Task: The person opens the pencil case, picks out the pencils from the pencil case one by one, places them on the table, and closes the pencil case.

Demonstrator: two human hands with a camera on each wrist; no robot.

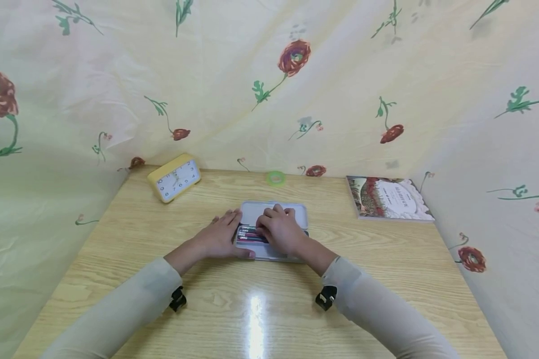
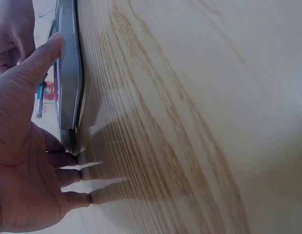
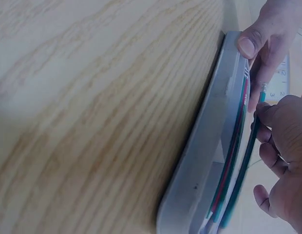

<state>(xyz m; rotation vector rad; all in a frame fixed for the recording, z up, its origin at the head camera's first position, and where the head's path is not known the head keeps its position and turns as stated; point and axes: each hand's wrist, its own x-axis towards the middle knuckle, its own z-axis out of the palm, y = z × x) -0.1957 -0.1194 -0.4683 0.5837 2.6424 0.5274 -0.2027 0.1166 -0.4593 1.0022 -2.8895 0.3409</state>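
Observation:
A grey metal pencil case (image 1: 250, 211) lies on the table with its lid folded back. Several coloured pencils (image 1: 250, 236) are lying inside it. My left hand (image 1: 221, 238) steadies the case's left end, fingers straight and spread; in the left wrist view its thumb rests on the case's front wall. Over the case, my right hand (image 1: 280, 230) pinches a green pencil (image 3: 244, 161) between thumb and fingers. In the right wrist view this pencil is just above the others, roughly along the case's length. The head view hides most of it behind the hand.
A yellow clock (image 1: 176, 178) stands at the back left of the wooden table (image 1: 224, 309). Green tape (image 1: 276, 178) lies behind the case near the flowered curtain (image 1: 224, 89). A book (image 1: 388, 198) lies at the back right.

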